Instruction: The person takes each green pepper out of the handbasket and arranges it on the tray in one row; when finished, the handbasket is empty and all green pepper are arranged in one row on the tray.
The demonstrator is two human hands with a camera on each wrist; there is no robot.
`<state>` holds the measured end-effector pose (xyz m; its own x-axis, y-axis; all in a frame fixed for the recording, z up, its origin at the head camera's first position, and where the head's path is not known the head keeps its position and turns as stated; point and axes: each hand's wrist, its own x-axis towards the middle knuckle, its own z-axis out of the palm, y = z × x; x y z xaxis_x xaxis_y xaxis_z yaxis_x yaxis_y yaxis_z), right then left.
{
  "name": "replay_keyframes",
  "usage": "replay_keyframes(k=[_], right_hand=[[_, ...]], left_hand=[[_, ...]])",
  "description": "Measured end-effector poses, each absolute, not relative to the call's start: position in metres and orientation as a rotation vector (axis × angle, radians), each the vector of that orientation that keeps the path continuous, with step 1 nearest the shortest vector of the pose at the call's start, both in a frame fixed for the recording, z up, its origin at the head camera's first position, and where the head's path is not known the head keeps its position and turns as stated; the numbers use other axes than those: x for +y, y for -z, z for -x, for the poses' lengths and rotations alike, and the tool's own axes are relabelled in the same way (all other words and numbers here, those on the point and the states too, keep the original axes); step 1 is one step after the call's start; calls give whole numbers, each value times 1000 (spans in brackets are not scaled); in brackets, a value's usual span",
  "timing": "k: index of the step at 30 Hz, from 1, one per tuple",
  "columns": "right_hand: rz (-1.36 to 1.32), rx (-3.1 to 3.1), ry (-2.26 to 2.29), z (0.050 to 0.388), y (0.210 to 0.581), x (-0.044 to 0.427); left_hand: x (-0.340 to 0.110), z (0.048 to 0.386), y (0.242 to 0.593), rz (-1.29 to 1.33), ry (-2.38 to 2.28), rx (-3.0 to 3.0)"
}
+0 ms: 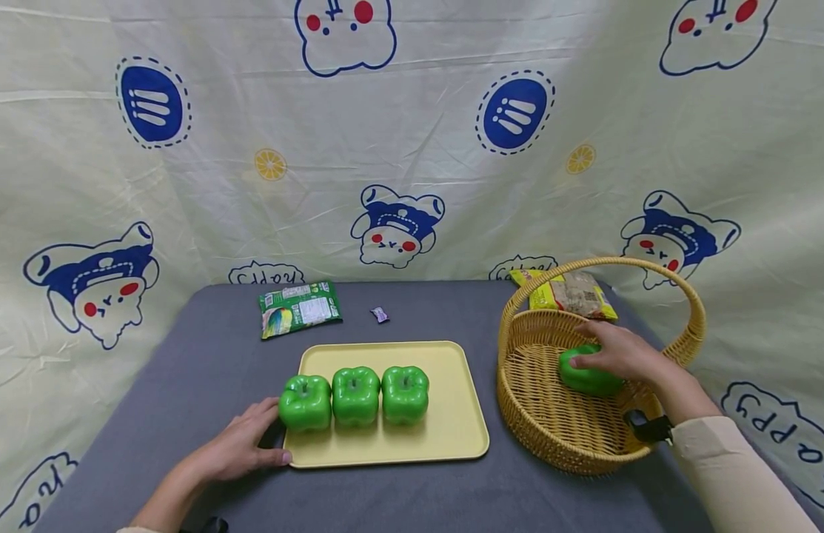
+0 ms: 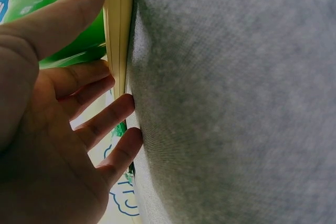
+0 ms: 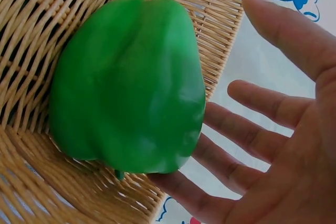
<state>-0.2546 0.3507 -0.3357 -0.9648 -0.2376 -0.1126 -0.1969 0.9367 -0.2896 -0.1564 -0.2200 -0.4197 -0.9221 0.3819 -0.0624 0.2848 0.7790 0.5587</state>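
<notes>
Inside the wicker basket (image 1: pixel 538 437) lies a green bell pepper (image 1: pixel 588 374) on its side. My right hand (image 1: pixel 618 352) reaches in over it. The right wrist view shows the right hand's thumb held off the pepper (image 3: pixel 131 87) and the fingers spread, some fingertips beside or against its side. At the pale yellow tray (image 1: pixel 451 437), my left hand (image 1: pixel 245 440) rests at the left edge with thumb and fingers spread, the thumb touching the rim (image 2: pixel 119 30). Three more green bell peppers (image 1: pixel 355 396) stand upright in a row on the tray, the leftmost close to the left hand's fingers.
Behind the tray lie a green packet (image 1: pixel 300 309) and a small purple wrapped piece (image 1: pixel 380 315). A yellow packet (image 1: pixel 571 295) sits behind the basket, whose tall handle (image 1: pixel 694 311) arches over it. A printed cloth (image 1: pixel 412 148) hangs behind the grey table (image 1: pixel 205 355).
</notes>
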Motion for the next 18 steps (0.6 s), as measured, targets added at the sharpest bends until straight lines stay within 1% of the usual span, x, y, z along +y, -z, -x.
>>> replay_keyframes(k=[18], right_hand=[[455, 2944, 494, 253, 340, 333]], left_hand=[[-220, 156, 419, -523, -850, 2791]])
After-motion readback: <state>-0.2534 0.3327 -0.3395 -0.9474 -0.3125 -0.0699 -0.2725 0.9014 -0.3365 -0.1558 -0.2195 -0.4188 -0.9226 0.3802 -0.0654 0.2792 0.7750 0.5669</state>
